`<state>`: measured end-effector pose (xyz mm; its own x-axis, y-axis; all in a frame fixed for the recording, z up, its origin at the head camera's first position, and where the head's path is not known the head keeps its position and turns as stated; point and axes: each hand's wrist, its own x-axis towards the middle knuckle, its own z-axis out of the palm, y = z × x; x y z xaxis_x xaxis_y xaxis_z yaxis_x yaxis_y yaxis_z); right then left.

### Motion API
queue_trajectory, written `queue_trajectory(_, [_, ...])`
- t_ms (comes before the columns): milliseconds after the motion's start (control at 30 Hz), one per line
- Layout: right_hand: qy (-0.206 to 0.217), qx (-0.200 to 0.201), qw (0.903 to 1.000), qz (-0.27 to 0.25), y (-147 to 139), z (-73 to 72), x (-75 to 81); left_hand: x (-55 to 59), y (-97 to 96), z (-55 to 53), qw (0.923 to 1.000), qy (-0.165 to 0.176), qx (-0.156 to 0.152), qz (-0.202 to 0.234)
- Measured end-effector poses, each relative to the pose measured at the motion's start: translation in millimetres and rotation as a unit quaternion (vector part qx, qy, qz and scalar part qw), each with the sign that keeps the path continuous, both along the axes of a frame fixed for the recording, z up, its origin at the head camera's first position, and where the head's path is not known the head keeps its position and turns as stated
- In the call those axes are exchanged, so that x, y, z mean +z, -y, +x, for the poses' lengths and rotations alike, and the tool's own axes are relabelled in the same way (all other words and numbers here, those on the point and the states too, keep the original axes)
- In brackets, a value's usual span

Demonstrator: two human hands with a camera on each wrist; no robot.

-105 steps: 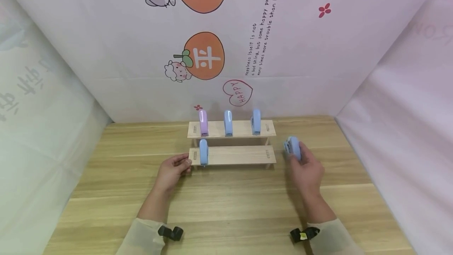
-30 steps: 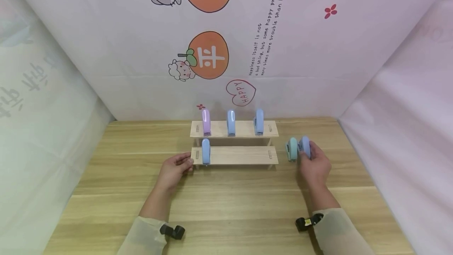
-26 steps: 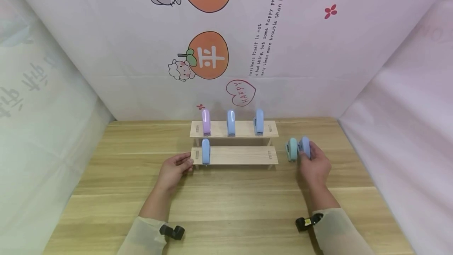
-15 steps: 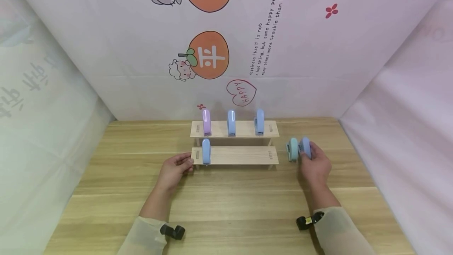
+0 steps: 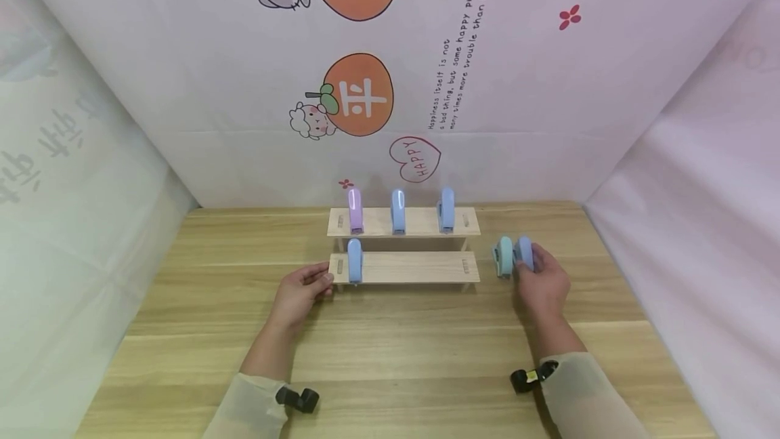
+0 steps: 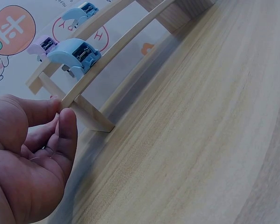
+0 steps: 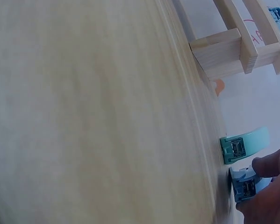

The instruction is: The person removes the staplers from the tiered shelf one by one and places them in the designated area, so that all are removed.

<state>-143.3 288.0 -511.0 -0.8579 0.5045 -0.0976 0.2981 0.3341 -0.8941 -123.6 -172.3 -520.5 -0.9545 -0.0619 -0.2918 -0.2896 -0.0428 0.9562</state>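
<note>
My left hand (image 5: 298,295) pinches the left end of the two-step wooden rack's front board (image 5: 414,267) between thumb and fingers. One light-blue mini stapler (image 5: 355,261) stands on that board near its left end. On the rear board (image 5: 420,221) stand a purple stapler (image 5: 355,211) and two blue ones, the middle stapler (image 5: 398,211) and the right stapler (image 5: 447,210). Right of the rack, my right hand (image 5: 544,284) grips a blue stapler (image 7: 245,185), partly covered by the fingers. Close to its left, a mint-green stapler (image 5: 504,257) stands upright on the table.
The wood-grain table (image 5: 390,358) stretches in front of the rack and to both sides. A white printed cloth (image 5: 506,154) rises behind it, with pale cloth walls left and right. Each wrist wears a black camera, such as the left wrist camera (image 5: 297,399).
Since the oldest frame, my right hand and the blue stapler have shifted slightly right, and the mint-green stapler now shows beside it. Over the last second almost nothing moves; my left hand stays on the rack.
</note>
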Motion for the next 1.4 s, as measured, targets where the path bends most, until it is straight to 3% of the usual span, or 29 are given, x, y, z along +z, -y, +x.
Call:
queue_trajectory(333, [0.033, -0.007, 0.9977, -0.059, -1, -3.6, 4.1, 5.4, -0.3, 0.4, 1.0, 0.002, -0.003, -0.004])
queue_trajectory(800, [0.037, -0.007, 0.9968, -0.07, -2, -1.3, 6.1, 5.7, -0.6, -0.1, 1.0, 0.004, -0.005, -0.007])
queue_trajectory(1033, [0.018, -0.009, 0.9963, -0.083, -3, 0.7, 10.1, 5.6, -0.6, 1.4, 1.0, 0.006, -0.004, -0.003])
queue_trajectory(1400, [-0.081, -0.014, 0.9955, -0.047, 0, 4.3, 23.2, 5.1, -0.1, 1.9, 1.0, 0.002, -0.006, 0.001])
